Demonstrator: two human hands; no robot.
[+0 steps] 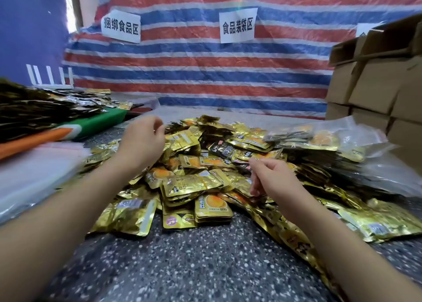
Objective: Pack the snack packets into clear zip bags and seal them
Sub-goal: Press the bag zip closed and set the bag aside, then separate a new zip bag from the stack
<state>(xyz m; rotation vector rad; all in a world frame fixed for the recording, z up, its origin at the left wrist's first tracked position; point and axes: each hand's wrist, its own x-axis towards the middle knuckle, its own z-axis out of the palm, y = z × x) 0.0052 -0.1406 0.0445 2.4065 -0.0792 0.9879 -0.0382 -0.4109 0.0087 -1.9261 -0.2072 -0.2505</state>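
Gold snack packets (pixel 194 183) lie heaped on the speckled counter (pixel 194 263), mostly unpacked; right of the heap a filled clear bag (pixel 331 137) seems done, while both hands, left (pixel 141 139) and right (pixel 271 178), hover loosely curled, empty.

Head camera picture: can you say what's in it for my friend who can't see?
Two bare hands, left hand and right hand, hover empty over a big pile of gold snack packets on a speckled table. Clear zip bags lie left, cardboard boxes stand right.
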